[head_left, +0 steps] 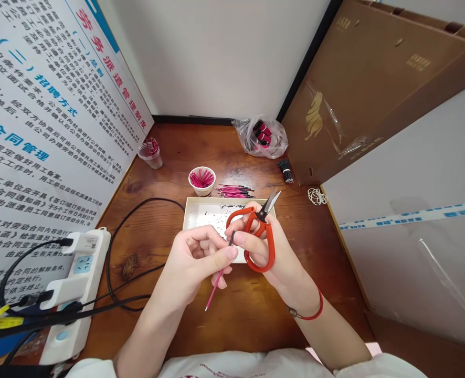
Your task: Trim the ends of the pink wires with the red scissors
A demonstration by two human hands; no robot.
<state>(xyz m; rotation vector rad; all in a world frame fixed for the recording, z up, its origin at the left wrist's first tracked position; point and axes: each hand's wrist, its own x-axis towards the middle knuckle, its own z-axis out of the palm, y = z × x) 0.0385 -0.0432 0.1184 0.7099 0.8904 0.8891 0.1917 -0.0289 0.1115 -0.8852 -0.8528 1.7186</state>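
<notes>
Between the thumb and fingers of my left hand (204,254) is a thin pink wire (215,289) with a black upper end and a pale lower tip. The fingertips of my right hand (270,241) touch or nearly touch that black end. Red-handled scissors (271,247) hang in my right hand, their blades pointing up and slightly parted. Both hands are over the near part of a shallow white tray (195,214) with small black scraps in it. Behind the tray lie several pink wires with black ends (235,191).
A white cup of pink pieces (201,191) stands behind the tray, with a clear cup (154,157) farther left. At the back are a plastic bag of wire bundles (262,137), a black wire bundle (285,171) and white bands (317,197). A power strip (81,294) and black cables lie left.
</notes>
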